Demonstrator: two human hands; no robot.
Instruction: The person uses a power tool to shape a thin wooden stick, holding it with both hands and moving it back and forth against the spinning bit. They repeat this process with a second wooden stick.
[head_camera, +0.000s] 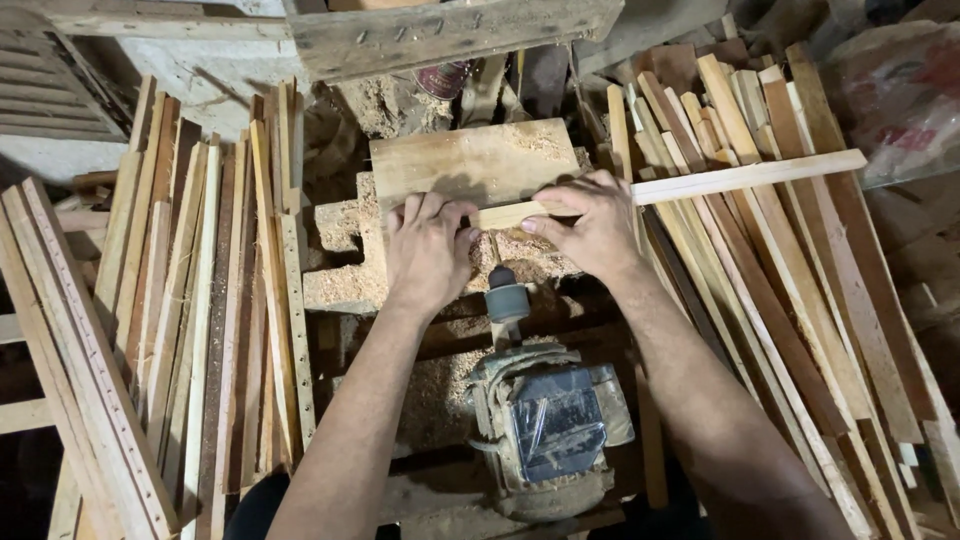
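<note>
Pale wood fills nearly the whole view. The person's right hand is closed on a long thin wooden slat, thumb under and fingers over its near end, and the slat runs out to the right across a heap of loose strips. The left hand lies flat just beside that end, fingers curled down over the sawdust-covered block; its fingertips are hidden, so whether it presses the slat's tip or only the block cannot be told. The end of the slat itself is covered by the two hands where they meet.

Behind the hands a flat board stands as a fence, dusted with shavings. Below them a short dark spindle points up toward the slat from an electric motor, whose housing is wrapped in grimy plastic sheet; what sits at the spindle's tip is hidden by the hands and the sawdust.

To the left, a stack of drilled slats leans upright, rows of small holes visible on a few of them, the rest too shadowed to read. To the right the pile of strips fans out and is cut off by the frame edge. A rough timber beam crosses the top, partly out of view, with a reddish tin half hidden under it.
</note>
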